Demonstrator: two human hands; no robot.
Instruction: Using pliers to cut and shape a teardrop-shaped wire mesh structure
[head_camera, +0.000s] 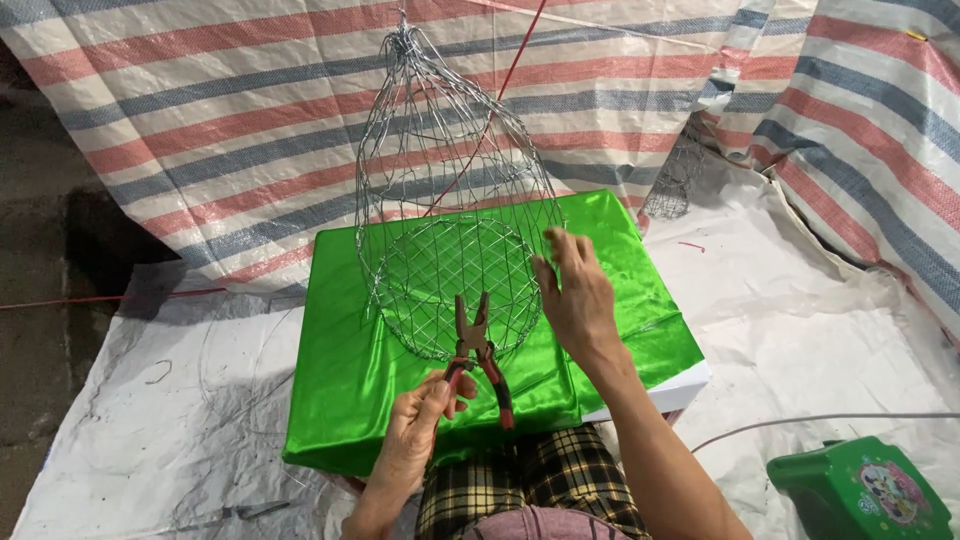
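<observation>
The left hand (420, 425) grips the pliers (478, 355) by their red-and-black handles, jaws pointing up at the wire basket (450, 215); the basket stands on the green cloth (340, 350); the right hand (575, 295), fingers spread, touches its side.

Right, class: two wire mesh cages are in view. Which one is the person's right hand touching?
The large wire cage standing on the green cloth-covered box; the right hand touches its side. The smaller wire cage sits apart by the striped tarpaulin, untouched.
</observation>
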